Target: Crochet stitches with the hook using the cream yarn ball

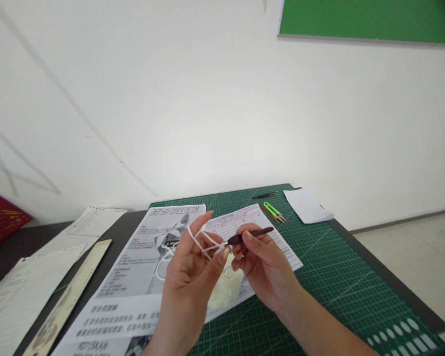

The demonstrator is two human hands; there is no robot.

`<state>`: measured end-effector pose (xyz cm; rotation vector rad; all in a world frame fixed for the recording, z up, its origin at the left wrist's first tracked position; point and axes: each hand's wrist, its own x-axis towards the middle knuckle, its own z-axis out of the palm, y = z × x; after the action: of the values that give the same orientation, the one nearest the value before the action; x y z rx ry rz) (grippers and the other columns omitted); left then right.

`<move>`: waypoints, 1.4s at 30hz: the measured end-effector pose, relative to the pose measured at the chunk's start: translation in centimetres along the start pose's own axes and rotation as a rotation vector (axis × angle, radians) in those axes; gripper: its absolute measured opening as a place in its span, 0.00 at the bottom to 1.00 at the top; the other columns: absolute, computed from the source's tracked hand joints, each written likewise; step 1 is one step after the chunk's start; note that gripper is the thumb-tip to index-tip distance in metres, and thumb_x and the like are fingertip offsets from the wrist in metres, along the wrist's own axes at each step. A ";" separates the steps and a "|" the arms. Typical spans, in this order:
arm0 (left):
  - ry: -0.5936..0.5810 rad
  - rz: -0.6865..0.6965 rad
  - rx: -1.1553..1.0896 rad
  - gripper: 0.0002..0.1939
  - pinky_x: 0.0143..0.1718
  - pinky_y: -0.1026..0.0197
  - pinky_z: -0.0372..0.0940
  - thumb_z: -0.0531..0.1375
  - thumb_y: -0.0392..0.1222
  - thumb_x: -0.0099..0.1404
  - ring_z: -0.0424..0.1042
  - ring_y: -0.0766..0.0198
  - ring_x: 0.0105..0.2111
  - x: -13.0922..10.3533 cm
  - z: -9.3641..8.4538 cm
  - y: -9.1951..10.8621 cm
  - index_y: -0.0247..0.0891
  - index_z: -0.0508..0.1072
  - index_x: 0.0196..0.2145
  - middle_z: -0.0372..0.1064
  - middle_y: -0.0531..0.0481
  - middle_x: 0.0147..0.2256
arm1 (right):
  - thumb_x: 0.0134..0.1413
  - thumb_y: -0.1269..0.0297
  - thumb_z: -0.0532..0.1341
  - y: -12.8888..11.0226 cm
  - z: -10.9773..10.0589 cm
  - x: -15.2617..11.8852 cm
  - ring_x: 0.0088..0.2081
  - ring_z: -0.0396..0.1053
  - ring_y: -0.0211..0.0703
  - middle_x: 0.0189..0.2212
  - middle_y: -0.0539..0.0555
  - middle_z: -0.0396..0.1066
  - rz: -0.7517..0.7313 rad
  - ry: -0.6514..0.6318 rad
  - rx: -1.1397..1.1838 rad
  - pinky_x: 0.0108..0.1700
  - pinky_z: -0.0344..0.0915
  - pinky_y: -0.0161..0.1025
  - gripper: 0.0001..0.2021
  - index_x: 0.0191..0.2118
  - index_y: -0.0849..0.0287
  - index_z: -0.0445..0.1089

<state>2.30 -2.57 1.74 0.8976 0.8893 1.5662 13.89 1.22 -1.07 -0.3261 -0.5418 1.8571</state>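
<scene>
My right hand (261, 257) grips a crochet hook (250, 236) by its dark brown handle, with the metal tip pointing left. White yarn (196, 238) is looped over the raised index finger of my left hand (193, 272) and runs to the hook's tip. The left thumb and fingers pinch the yarn close to that tip; the piece between them is too small to make out. Behind and below both hands lies a pale cream yarn ball (226, 289), partly hidden by them. A loose strand of yarn hangs left of my left hand.
A green cutting mat (330, 282) covers the table. Printed sheets (122, 277) lie beneath my hands. Green thread snips (273, 211), a dark slim tool (264, 195) and white paper (307, 205) are at the back right. At left are handwritten pages (40, 277) and a long ruler-like strip (70, 296).
</scene>
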 end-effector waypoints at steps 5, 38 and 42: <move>0.004 0.010 0.040 0.26 0.32 0.68 0.66 0.65 0.35 0.58 0.68 0.69 0.28 0.2 -0.5 -0.3 0.51 0.68 0.53 0.68 0.56 0.28 | 0.47 0.68 0.69 0.1 0.0 -0.1 0.21 0.72 0.32 0.21 0.49 0.76 -0.002 0.002 -0.010 0.25 0.72 0.26 0.05 0.32 0.61 0.75; 0.006 0.033 0.027 0.34 0.36 0.67 0.66 0.63 0.32 0.58 0.68 0.70 0.29 -0.1 0.2 0.1 0.55 0.60 0.59 0.67 0.58 0.26 | 0.46 0.68 0.69 -0.2 0.4 -0.1 0.22 0.74 0.32 0.23 0.51 0.78 -0.056 0.012 -0.077 0.26 0.73 0.27 0.05 0.31 0.61 0.76; -0.009 0.044 0.026 0.33 0.35 0.69 0.66 0.64 0.32 0.58 0.69 0.71 0.29 -0.1 0.1 0.0 0.55 0.62 0.58 0.69 0.57 0.27 | 0.46 0.68 0.70 -0.1 0.3 -0.2 0.22 0.73 0.32 0.23 0.51 0.78 -0.054 0.018 -0.077 0.26 0.73 0.27 0.05 0.31 0.61 0.76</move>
<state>2.44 -2.65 1.74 0.9475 0.8908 1.5898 13.89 1.02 -0.81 -0.3751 -0.6049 1.7830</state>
